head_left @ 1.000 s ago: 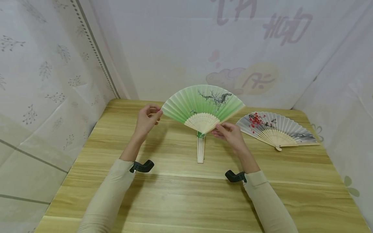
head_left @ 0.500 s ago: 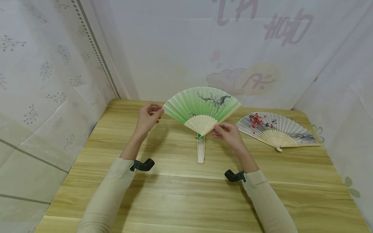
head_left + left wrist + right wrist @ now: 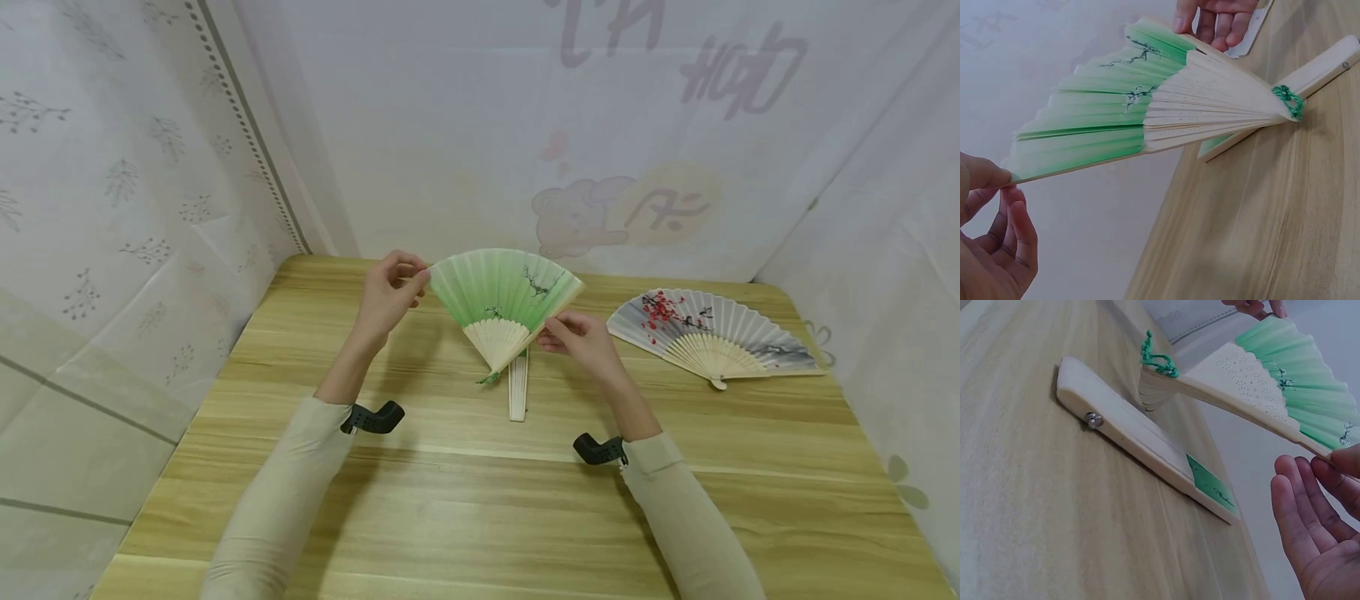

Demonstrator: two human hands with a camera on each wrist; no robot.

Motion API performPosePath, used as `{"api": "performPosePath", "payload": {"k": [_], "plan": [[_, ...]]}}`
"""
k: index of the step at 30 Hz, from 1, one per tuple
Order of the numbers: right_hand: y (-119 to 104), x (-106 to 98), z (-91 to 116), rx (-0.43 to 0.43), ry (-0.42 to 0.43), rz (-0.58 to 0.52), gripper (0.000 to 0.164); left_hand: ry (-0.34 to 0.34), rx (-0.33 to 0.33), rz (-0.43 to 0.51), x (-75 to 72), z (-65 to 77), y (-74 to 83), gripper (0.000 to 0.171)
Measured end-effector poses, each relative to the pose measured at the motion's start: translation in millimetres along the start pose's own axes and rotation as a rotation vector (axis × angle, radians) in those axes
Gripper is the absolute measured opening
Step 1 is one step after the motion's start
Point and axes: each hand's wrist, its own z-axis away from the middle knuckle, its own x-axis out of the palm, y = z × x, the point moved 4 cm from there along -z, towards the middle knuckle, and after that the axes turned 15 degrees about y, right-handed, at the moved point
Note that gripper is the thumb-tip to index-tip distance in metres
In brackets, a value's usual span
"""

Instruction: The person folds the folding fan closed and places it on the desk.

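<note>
A green folding fan (image 3: 501,287) with a dark branch print hangs above the table, partly spread between both hands. My left hand (image 3: 386,293) pinches the tip of its left outer rib. On the other side, my right hand (image 3: 588,340) pinches the right outer rib between thumb and fingers. A knotted green cord (image 3: 1289,102) is tied at the pivot end, seen in the left wrist view. Beneath it lies a second, folded fan (image 3: 1125,428) with a green strip and a metal rivet, partly covered by the held fan in the head view.
An opened grey-white folding fan (image 3: 716,342) with red blossoms lies at the right on the wooden table (image 3: 465,525). Printed curtains (image 3: 420,150) stand behind the table and along both sides.
The green fan has narrowed, its right rib drawn in toward the left one. It has dropped lower, and its pivot has swung left and toward the person. The other fans stay put.
</note>
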Motion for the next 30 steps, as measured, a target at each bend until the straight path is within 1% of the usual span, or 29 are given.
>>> {"api": "performPosePath", "payload": {"k": [4,8,12,16,19,22,26,30], "plan": [[-2,1,-2,-0.002,0.007,-0.007,0.031,0.010,0.028,0.008,1.1,-1.4,3.4,0.021],[-4,0,-3,0.005,0.025,-0.004,0.032,0.017,0.031,0.021,0.8,-2.5,5.8,0.019],[-6,-1,-3,0.004,0.029,-0.010,0.032,0.024,0.017,0.028,0.5,-2.8,6.7,0.016],[-8,0,-4,-0.017,0.025,-0.024,0.030,0.021,-0.009,0.043,2.0,-2.6,6.7,0.015],[-9,0,-5,-0.039,0.025,-0.031,0.030,0.014,-0.028,0.059,4.1,-2.5,7.4,0.018],[-9,1,-5,-0.050,0.031,-0.026,0.029,0.014,-0.029,0.063,5.9,-3.0,8.0,0.021],[-12,1,-5,-0.050,0.029,-0.023,0.031,0.016,-0.024,0.048,8.5,-3.4,8.9,0.022],[-13,3,-4,-0.052,0.015,-0.025,0.032,0.004,-0.042,0.041,11.8,-3.7,9.5,0.022]]}}
